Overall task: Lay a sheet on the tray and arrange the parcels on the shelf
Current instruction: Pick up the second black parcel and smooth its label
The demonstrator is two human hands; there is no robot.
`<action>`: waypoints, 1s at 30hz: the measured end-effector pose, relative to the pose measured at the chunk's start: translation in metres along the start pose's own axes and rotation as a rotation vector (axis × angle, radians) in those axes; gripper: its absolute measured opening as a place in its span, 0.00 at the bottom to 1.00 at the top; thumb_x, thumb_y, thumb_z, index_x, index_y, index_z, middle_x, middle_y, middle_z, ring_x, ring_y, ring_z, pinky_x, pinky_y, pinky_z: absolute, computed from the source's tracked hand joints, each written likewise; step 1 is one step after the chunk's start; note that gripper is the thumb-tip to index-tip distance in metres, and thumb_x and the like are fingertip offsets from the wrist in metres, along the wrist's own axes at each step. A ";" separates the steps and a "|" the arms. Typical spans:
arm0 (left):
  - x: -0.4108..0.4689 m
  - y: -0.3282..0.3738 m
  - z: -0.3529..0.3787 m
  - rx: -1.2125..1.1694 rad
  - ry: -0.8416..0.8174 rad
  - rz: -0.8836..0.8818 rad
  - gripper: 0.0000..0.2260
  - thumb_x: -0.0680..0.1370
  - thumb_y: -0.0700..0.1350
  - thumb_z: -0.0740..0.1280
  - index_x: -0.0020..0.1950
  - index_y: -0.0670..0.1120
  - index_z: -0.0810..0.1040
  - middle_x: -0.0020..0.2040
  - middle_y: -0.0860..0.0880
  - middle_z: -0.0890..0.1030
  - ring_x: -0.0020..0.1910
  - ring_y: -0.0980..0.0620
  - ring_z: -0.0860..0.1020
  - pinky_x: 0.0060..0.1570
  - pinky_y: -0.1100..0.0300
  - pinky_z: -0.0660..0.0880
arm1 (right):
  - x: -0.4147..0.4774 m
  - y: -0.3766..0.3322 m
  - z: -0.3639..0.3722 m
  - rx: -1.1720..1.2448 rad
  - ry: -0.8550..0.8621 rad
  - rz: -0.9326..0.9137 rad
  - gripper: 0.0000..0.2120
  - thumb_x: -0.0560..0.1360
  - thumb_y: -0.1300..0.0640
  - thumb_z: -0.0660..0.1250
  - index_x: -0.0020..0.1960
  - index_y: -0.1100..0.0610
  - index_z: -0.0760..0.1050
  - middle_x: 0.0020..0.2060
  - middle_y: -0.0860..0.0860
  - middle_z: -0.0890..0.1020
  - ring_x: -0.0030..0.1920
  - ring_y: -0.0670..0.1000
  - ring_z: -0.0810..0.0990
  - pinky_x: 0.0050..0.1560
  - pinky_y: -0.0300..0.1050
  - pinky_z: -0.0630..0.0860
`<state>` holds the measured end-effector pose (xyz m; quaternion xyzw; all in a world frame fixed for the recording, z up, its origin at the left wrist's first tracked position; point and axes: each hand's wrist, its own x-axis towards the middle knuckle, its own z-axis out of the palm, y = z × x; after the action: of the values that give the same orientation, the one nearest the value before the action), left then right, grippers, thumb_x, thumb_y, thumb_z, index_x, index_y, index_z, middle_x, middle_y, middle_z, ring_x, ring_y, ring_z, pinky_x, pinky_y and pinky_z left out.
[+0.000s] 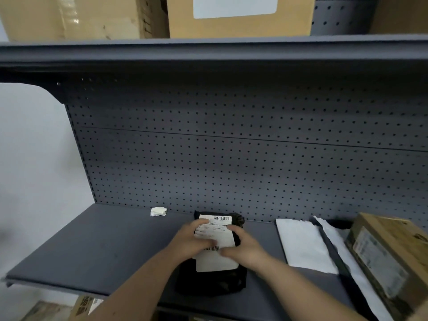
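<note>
Two hands, left hand (188,239) and right hand (243,247), fingers spread flat, press black plastic-wrapped parcel with white label (214,249) on grey metal shelf (97,246) | risk: slippery wrap may slide toward shelf front edge.

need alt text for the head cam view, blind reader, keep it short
Two bare hands, left hand and right hand, rest on a black parcel with a white shipping label, lying on a grey shelf. To its right lie a white mailer and a brown box; a pegboard back panel rises behind.
</note>
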<state>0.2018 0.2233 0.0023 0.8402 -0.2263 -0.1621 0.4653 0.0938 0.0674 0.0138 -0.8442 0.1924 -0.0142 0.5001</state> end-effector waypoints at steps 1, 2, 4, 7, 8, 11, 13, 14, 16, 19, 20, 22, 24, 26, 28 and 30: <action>0.000 -0.001 0.002 -0.010 0.000 -0.002 0.29 0.65 0.52 0.77 0.64 0.60 0.74 0.61 0.54 0.73 0.57 0.57 0.73 0.44 0.69 0.69 | 0.000 0.000 0.002 0.015 0.007 0.006 0.38 0.67 0.54 0.75 0.73 0.48 0.62 0.64 0.46 0.72 0.58 0.44 0.71 0.50 0.32 0.67; 0.001 -0.001 0.004 -0.018 0.001 -0.007 0.29 0.65 0.51 0.77 0.64 0.60 0.74 0.61 0.54 0.73 0.58 0.57 0.73 0.45 0.68 0.70 | 0.001 0.000 0.004 0.025 0.010 0.009 0.38 0.67 0.54 0.74 0.73 0.49 0.62 0.62 0.45 0.72 0.57 0.44 0.71 0.48 0.31 0.67; 0.001 0.000 0.006 -0.029 0.007 -0.017 0.28 0.64 0.51 0.77 0.63 0.59 0.75 0.59 0.55 0.74 0.56 0.58 0.74 0.45 0.69 0.70 | 0.001 -0.002 0.006 0.030 0.017 0.013 0.38 0.68 0.55 0.74 0.74 0.51 0.62 0.59 0.45 0.72 0.56 0.44 0.72 0.50 0.31 0.67; 0.001 0.004 0.005 -0.034 0.002 -0.015 0.28 0.64 0.49 0.77 0.62 0.59 0.75 0.56 0.58 0.76 0.50 0.65 0.75 0.36 0.74 0.70 | 0.002 -0.006 0.007 0.022 0.024 0.019 0.38 0.68 0.57 0.74 0.74 0.53 0.62 0.58 0.46 0.73 0.55 0.44 0.73 0.49 0.31 0.68; 0.002 0.005 0.005 -0.034 -0.004 -0.014 0.28 0.64 0.48 0.77 0.62 0.59 0.74 0.55 0.58 0.77 0.49 0.66 0.76 0.34 0.75 0.70 | 0.002 -0.008 0.007 0.019 0.023 0.023 0.38 0.67 0.57 0.74 0.74 0.54 0.62 0.58 0.46 0.73 0.54 0.44 0.73 0.48 0.30 0.68; 0.002 0.009 0.005 -0.006 -0.012 -0.006 0.29 0.64 0.47 0.78 0.63 0.56 0.75 0.52 0.58 0.79 0.48 0.66 0.77 0.36 0.76 0.71 | -0.001 -0.011 0.004 0.005 0.022 0.030 0.39 0.67 0.58 0.75 0.74 0.54 0.62 0.58 0.47 0.74 0.53 0.43 0.73 0.44 0.29 0.69; 0.003 0.012 0.007 -0.001 -0.017 0.000 0.30 0.64 0.45 0.78 0.65 0.53 0.75 0.52 0.58 0.79 0.48 0.64 0.77 0.38 0.75 0.71 | -0.003 -0.012 -0.001 0.003 0.026 0.028 0.39 0.67 0.58 0.75 0.74 0.54 0.62 0.59 0.47 0.74 0.53 0.43 0.73 0.46 0.29 0.68; 0.003 0.014 0.009 -0.007 -0.021 0.002 0.30 0.64 0.44 0.78 0.65 0.52 0.75 0.51 0.58 0.79 0.47 0.65 0.77 0.37 0.75 0.71 | -0.004 -0.012 -0.004 0.004 0.027 0.026 0.39 0.67 0.58 0.75 0.73 0.54 0.63 0.59 0.47 0.75 0.52 0.43 0.74 0.46 0.29 0.69; 0.004 0.020 0.011 -0.009 -0.021 0.011 0.30 0.65 0.43 0.78 0.65 0.51 0.75 0.50 0.59 0.78 0.45 0.67 0.76 0.35 0.77 0.70 | -0.007 -0.013 -0.011 0.009 0.026 0.022 0.37 0.67 0.59 0.75 0.73 0.55 0.64 0.57 0.45 0.76 0.51 0.42 0.76 0.45 0.28 0.70; 0.004 0.036 0.017 -0.004 -0.015 0.030 0.29 0.65 0.44 0.78 0.65 0.53 0.75 0.49 0.60 0.77 0.45 0.67 0.75 0.33 0.79 0.68 | -0.014 -0.015 -0.026 0.007 0.038 0.027 0.40 0.66 0.57 0.75 0.74 0.54 0.62 0.62 0.48 0.75 0.57 0.45 0.75 0.49 0.32 0.70; 0.004 0.043 0.019 0.000 -0.012 0.039 0.29 0.65 0.44 0.78 0.64 0.53 0.75 0.50 0.60 0.77 0.45 0.66 0.75 0.33 0.79 0.68 | -0.017 -0.016 -0.032 0.004 0.045 0.025 0.40 0.66 0.56 0.76 0.74 0.54 0.62 0.64 0.49 0.74 0.58 0.46 0.75 0.50 0.32 0.70; 0.005 0.058 0.024 0.026 -0.018 0.062 0.30 0.65 0.45 0.78 0.65 0.53 0.75 0.50 0.59 0.77 0.46 0.65 0.76 0.33 0.78 0.68 | -0.022 -0.018 -0.047 -0.004 0.064 0.022 0.41 0.66 0.55 0.76 0.74 0.54 0.62 0.63 0.48 0.74 0.58 0.46 0.75 0.51 0.33 0.71; 0.007 0.079 0.030 0.046 -0.027 0.088 0.30 0.65 0.45 0.78 0.65 0.53 0.75 0.52 0.57 0.78 0.47 0.63 0.77 0.34 0.76 0.69 | -0.028 -0.022 -0.067 -0.019 0.082 0.013 0.41 0.65 0.54 0.76 0.74 0.53 0.62 0.61 0.47 0.75 0.56 0.46 0.76 0.49 0.34 0.72; 0.009 0.103 0.036 0.064 -0.027 0.119 0.30 0.64 0.45 0.78 0.65 0.53 0.75 0.52 0.57 0.79 0.47 0.63 0.77 0.35 0.75 0.69 | -0.034 -0.027 -0.091 -0.029 0.106 0.001 0.42 0.65 0.53 0.76 0.74 0.53 0.61 0.63 0.48 0.74 0.57 0.46 0.75 0.48 0.34 0.71; 0.010 0.131 0.043 0.076 -0.014 0.151 0.30 0.64 0.46 0.79 0.64 0.53 0.76 0.53 0.55 0.80 0.48 0.61 0.78 0.38 0.72 0.71 | -0.041 -0.031 -0.117 -0.032 0.118 -0.022 0.41 0.66 0.54 0.76 0.75 0.54 0.61 0.64 0.48 0.73 0.56 0.46 0.74 0.50 0.35 0.69; 0.011 0.160 0.053 0.093 0.000 0.183 0.29 0.63 0.47 0.79 0.63 0.53 0.76 0.55 0.54 0.80 0.49 0.59 0.78 0.39 0.70 0.71 | -0.048 -0.035 -0.145 -0.038 0.127 -0.037 0.41 0.67 0.56 0.76 0.75 0.55 0.60 0.65 0.49 0.73 0.55 0.46 0.73 0.51 0.36 0.71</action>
<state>0.1490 0.1061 0.1111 0.8367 -0.3093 -0.1082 0.4388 0.0287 -0.0225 0.1241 -0.8544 0.2084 -0.0735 0.4703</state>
